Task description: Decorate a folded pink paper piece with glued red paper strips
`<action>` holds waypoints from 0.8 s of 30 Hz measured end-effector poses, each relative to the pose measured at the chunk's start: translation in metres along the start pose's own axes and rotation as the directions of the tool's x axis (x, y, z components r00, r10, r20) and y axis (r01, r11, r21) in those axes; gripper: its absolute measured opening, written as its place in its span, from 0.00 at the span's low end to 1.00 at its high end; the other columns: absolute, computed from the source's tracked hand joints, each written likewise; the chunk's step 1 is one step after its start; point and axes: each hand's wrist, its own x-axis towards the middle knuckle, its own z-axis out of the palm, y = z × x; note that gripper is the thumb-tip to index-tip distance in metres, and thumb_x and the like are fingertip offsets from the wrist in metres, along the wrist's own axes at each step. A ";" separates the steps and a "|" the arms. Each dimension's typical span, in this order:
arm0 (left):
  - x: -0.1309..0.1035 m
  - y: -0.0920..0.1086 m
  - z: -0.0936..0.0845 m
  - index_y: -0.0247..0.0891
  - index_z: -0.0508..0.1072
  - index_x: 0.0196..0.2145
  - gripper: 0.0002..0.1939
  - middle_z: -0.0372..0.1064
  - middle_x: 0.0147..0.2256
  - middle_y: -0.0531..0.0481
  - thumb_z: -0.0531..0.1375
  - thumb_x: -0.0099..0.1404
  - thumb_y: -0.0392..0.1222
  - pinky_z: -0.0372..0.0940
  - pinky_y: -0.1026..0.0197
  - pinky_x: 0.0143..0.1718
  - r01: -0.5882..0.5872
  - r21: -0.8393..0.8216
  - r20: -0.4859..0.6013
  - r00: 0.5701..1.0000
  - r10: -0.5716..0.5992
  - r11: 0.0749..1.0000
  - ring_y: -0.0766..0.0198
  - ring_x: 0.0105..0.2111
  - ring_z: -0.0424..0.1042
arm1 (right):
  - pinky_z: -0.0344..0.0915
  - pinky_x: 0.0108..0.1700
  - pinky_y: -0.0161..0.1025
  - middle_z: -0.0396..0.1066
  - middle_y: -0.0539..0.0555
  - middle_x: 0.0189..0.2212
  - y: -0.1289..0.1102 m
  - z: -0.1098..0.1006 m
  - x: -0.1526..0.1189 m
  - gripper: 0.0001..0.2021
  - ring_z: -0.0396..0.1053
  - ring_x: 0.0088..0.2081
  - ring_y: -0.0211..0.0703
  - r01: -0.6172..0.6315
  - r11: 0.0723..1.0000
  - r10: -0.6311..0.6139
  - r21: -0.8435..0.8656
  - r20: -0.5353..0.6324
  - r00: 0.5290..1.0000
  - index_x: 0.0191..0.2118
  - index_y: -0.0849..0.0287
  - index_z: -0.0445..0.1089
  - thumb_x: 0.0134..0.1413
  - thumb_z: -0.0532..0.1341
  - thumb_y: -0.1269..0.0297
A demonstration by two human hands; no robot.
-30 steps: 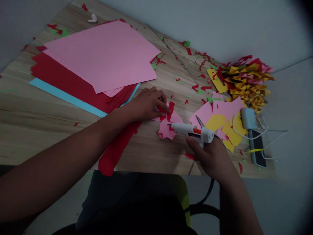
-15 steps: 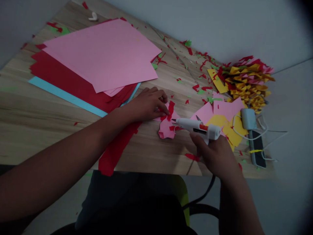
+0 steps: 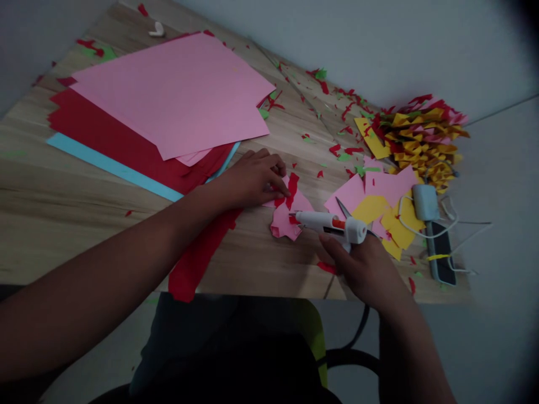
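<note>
My right hand [image 3: 364, 269] is wrapped round the handle of a white hot glue gun [image 3: 318, 220], with a dark cord running down from it. The nozzle points left, over or against a pink paper cutout [image 3: 279, 219] with a rolled edge. My left hand [image 3: 256, 177] holds the cutout at its upper side, fingers bent and thumb close to a red paper strip [image 3: 293, 188] lying across it. Whether the nozzle touches the paper cannot be made out. Just right of the gun, a pointed metal blade [image 3: 342, 206] shows, its other end hidden.
Large pink sheets [image 3: 177, 95] lie on red paper [image 3: 105, 123] and a blue sheet [image 3: 113, 167] at left. Pink and yellow pieces [image 3: 406, 224], a bundle of folded paper [image 3: 421, 137], a white charger [image 3: 425, 202] and a phone [image 3: 441, 261] are at right. Scraps litter the wooden table [image 3: 50, 224].
My right hand has brought the glue gun left and slightly down, its nozzle now over the pink cutout. More of the metal blade shows. My left hand stays in place on the paper.
</note>
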 end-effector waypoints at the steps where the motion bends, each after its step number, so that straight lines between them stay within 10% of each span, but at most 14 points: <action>1: 0.000 -0.001 0.001 0.51 0.84 0.40 0.08 0.71 0.48 0.48 0.65 0.64 0.47 0.56 0.50 0.54 -0.005 0.001 -0.003 1.000 0.005 1.000 0.54 0.50 0.65 | 0.59 0.26 0.38 0.68 0.49 0.19 0.001 0.000 -0.003 0.16 0.64 0.22 0.40 -0.011 1.000 0.011 0.013 0.009 1.000 0.26 0.55 0.67 0.62 0.58 0.51; 7: 0.008 -0.003 0.001 0.47 0.82 0.42 0.10 0.72 0.47 0.48 0.63 0.66 0.46 0.60 0.53 0.52 -0.058 -0.066 -0.134 0.990 0.049 0.996 0.57 0.48 0.69 | 0.57 0.18 0.34 0.66 0.47 0.16 0.002 -0.003 -0.017 0.20 0.62 0.16 0.37 -0.149 0.887 0.246 0.438 -0.174 0.954 0.29 0.57 0.71 0.59 0.61 0.44; 12: 0.001 0.044 -0.055 0.38 0.77 0.35 0.11 0.72 0.34 0.50 0.60 0.68 0.47 0.65 0.57 0.45 0.158 -0.086 -0.452 0.874 -0.179 0.984 0.62 0.37 0.70 | 0.64 0.20 0.34 0.68 0.45 0.18 -0.034 0.005 -0.009 0.19 0.66 0.19 0.38 0.129 0.562 0.260 0.817 -0.323 0.910 0.43 0.56 0.73 0.59 0.62 0.45; 17: -0.075 0.114 -0.116 0.43 0.76 0.34 0.13 0.73 0.31 0.52 0.61 0.64 0.54 0.67 0.59 0.38 0.373 -0.206 -0.097 0.912 -0.398 0.905 0.61 0.34 0.73 | 0.74 0.47 0.46 0.77 0.55 0.46 -0.105 0.042 0.003 0.14 0.76 0.45 0.47 0.307 0.568 -0.080 0.764 -0.320 0.944 0.52 0.56 0.70 0.63 0.59 0.60; 20: -0.124 0.138 -0.122 0.45 0.74 0.36 0.10 0.73 0.34 0.54 0.64 0.61 0.51 0.68 0.61 0.40 0.488 -0.315 -0.192 0.808 -0.558 0.814 0.62 0.36 0.73 | 0.68 0.60 0.49 0.66 0.58 0.63 -0.153 0.076 0.004 0.29 0.66 0.62 0.50 0.443 0.628 -0.293 0.640 -0.333 0.896 0.69 0.54 0.54 0.64 0.55 0.69; 24: -0.165 0.137 -0.119 0.42 0.66 0.26 0.11 0.65 0.25 0.55 0.62 0.59 0.49 0.64 0.62 0.34 0.616 -0.320 -0.491 0.542 -0.682 0.720 0.65 0.28 0.64 | 0.63 0.65 0.47 0.58 0.61 0.69 -0.187 0.104 -0.002 0.32 0.58 0.68 0.49 0.569 0.655 -0.533 0.497 -0.230 0.814 0.73 0.62 0.44 0.66 0.51 0.72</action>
